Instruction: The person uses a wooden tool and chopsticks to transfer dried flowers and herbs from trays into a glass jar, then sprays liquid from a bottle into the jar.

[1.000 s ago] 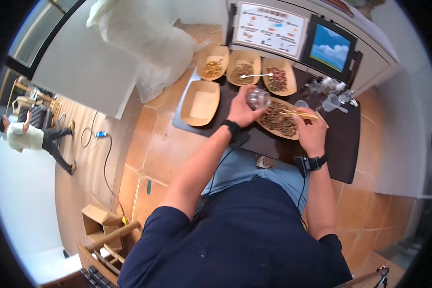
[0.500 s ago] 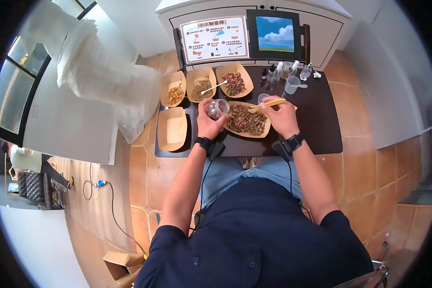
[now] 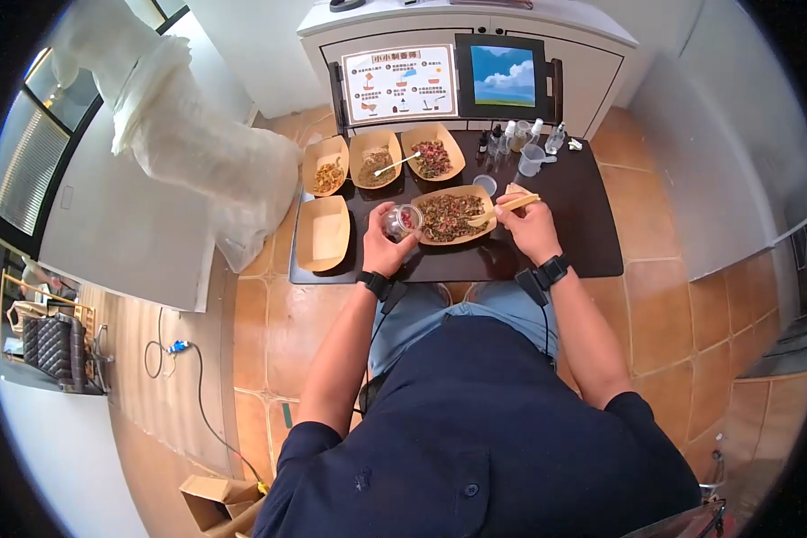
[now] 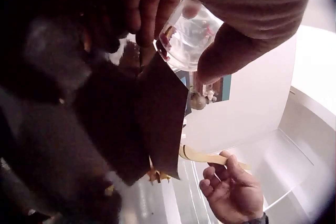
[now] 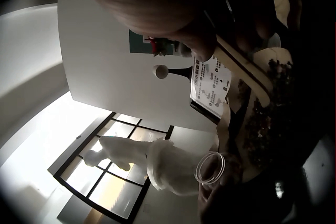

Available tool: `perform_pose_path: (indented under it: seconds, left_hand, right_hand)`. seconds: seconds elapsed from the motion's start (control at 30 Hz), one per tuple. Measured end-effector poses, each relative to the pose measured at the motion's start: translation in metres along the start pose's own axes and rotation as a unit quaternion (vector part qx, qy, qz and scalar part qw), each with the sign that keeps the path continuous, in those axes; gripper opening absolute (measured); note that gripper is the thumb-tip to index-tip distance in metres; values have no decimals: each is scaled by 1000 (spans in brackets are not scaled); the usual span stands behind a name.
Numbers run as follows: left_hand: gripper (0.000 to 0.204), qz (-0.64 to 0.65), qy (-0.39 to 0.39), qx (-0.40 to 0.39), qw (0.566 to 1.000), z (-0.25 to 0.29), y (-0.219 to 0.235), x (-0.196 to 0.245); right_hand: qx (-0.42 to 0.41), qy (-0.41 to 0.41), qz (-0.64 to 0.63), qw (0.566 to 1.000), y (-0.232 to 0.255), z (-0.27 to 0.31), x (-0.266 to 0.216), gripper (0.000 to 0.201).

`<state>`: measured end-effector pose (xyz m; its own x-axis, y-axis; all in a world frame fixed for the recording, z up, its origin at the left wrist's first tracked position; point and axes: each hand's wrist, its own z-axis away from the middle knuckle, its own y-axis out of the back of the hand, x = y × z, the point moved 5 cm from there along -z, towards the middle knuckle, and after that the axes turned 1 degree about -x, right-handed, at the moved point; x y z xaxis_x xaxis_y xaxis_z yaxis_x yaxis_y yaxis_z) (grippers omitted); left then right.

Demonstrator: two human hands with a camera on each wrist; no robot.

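My left hand [image 3: 384, 251] grips a small clear jar [image 3: 403, 221] just left of a paper tray [image 3: 455, 242] heaped with a dried brown, green and reddish mix [image 3: 453, 215]. A few red pieces show inside the jar, and its round mouth is uncovered. Wooden tongs [image 3: 514, 204] are pinched in my right hand [image 3: 533, 231], their tips down at the right part of the mix. In the left wrist view, thumb and fingers wrap the jar [image 4: 194, 35]; the tongs [image 4: 202, 157] appear beyond. From the right wrist, the tongs [image 5: 244, 69] point toward the mix.
Behind stand trays of yellow dried flowers [image 3: 328, 176], brown powder [image 3: 373, 163] with a white spoon [image 3: 397, 164], and red petals [image 3: 434, 160]. Another paper tray [image 3: 323, 235] sits at left. A round lid [image 3: 485, 185], measuring cup [image 3: 531, 162] and several bottles [image 3: 509, 136] are back right.
The head view has turned and levelled. The tongs' tips have come down into the mix at the tray's right. Red pieces now show in the jar, which stays in the left hand.
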<state>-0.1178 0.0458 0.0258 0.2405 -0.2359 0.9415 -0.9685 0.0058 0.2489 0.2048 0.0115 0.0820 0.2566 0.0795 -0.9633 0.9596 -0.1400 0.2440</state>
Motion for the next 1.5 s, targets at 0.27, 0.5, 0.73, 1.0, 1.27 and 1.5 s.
perform_pose_path:
  seconds: [0.27,0.5,0.73,1.0,1.27,1.5]
  left_hand:
    - [83,-33,-24,10,999,-2,1,-9]
    - [84,43,-25,-72,996,7,-5,13]
    - [80,-35,-37,-81,995,8,-5,18]
    - [77,-22,-41,-61,997,9,-1,18]
    - [72,-10,-62,-30,998,10,3,17]
    - [73,7,-47,-21,999,11,6,14]
  right_hand:
    - [-44,33,-28,998,-26,4,-11,18]
    - [-103,44,100,989,-58,11,-22,22]
    - [-15,54,79,995,-49,5,-10,25]
    - [43,50,80,995,-23,-8,-20,22]
    - [-21,-13,-15,1000,-39,-14,17,23]
    - [-2,23,-2,1000,-23,-15,-6,24]
